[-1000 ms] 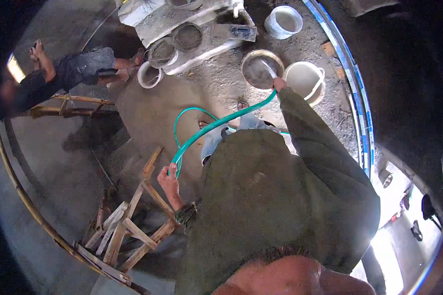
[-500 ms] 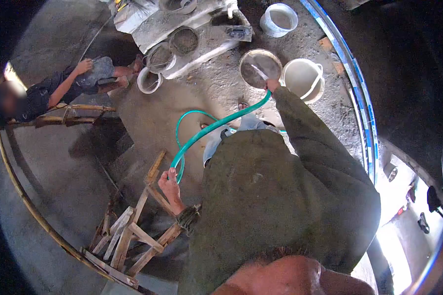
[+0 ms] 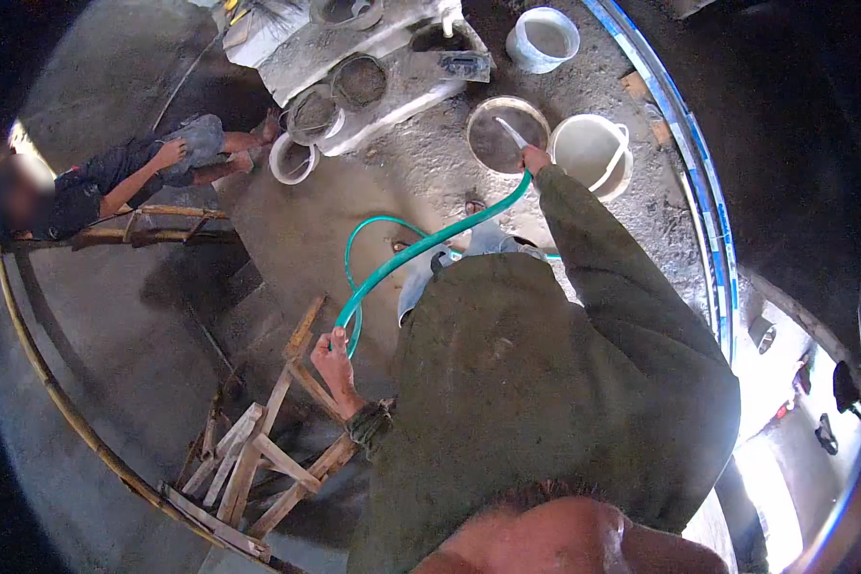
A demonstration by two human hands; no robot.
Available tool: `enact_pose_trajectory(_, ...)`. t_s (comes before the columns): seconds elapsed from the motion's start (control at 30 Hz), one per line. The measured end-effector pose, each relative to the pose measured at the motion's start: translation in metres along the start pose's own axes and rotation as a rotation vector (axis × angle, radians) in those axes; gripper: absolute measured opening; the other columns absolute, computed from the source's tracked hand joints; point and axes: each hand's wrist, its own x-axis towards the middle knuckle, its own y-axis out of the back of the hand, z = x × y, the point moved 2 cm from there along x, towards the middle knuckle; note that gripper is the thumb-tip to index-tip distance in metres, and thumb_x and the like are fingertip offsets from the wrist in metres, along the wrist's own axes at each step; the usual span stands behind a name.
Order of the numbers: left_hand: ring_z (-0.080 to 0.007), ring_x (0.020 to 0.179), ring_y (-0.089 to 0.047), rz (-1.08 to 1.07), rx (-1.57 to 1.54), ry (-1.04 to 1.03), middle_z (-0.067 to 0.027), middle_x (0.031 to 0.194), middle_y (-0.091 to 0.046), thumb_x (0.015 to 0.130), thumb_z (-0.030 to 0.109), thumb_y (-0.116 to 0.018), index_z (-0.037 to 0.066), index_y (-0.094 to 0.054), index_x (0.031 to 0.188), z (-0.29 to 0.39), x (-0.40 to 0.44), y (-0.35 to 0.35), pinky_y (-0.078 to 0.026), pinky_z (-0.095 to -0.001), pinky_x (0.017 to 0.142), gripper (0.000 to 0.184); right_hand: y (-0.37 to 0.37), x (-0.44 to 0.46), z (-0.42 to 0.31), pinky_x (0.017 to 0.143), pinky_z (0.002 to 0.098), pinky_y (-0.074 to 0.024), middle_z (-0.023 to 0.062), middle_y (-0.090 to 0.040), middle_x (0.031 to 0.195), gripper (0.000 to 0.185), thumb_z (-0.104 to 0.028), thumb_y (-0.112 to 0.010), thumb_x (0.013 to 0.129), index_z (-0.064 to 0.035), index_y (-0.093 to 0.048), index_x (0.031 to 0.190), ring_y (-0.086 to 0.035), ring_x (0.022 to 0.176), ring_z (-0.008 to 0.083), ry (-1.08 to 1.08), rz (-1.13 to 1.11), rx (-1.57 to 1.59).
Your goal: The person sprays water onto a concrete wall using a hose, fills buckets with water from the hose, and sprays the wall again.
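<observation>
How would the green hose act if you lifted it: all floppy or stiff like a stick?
The green hose is probably bendy, because it curves between the left hand and the right hand and loops below. It's likely not totally limp, though: the part between the hands makes a smooth arc without kinks.

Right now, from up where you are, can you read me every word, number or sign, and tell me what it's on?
There are none that I can read.
Green hose: no lettering I can make out.
Light bucket at the top: none I can make out.
Blue-and-white strip: patches too blurred to tell if any are letters.
</observation>
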Motion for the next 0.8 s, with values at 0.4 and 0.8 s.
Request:
enact_pose_trajectory(0.4, -0.0081, 0.052, -0.043, -0.015, 0.002, -0.052, -0.0006, 0.059, -0.050, 0.085, 0.035, -0.057, 0.001, -0.057, 0.071, 0.002, -0.004, 0.005, -0.032, -0.0248, 0.047, 0.037, -0.022, 0.025, 0.011, 0.050, 0.0327, -0.0455, 0.0104, -0.059, 0.059, 0.027, -0.016, -0.041, 0.078, -0.0030, -0.059, 0.064, -0.058, 0.054, 0.0197, 0.087, 0.014, 0.021)
enact_pose_trajectory(0.8, -0.0085, 0.058, -0.045, 0.001, -0.101, 0.044, 0.0000, 0.057, -0.049, 0.083, 0.027, -0.061, 0.001, -0.050, 0.061, -0.004, -0.004, 0.004, -0.037, -0.0258, 0.055, 0.036, -0.010, 0.001, -0.018, 0.044, 0.0319, -0.0416, 0.0089, -0.053, 0.054, 0.022, -0.014, -0.041, 0.077, -0.0031, -0.056, 0.064, -0.053, 0.046, 0.0178, 0.002, 0.129, 0.130)
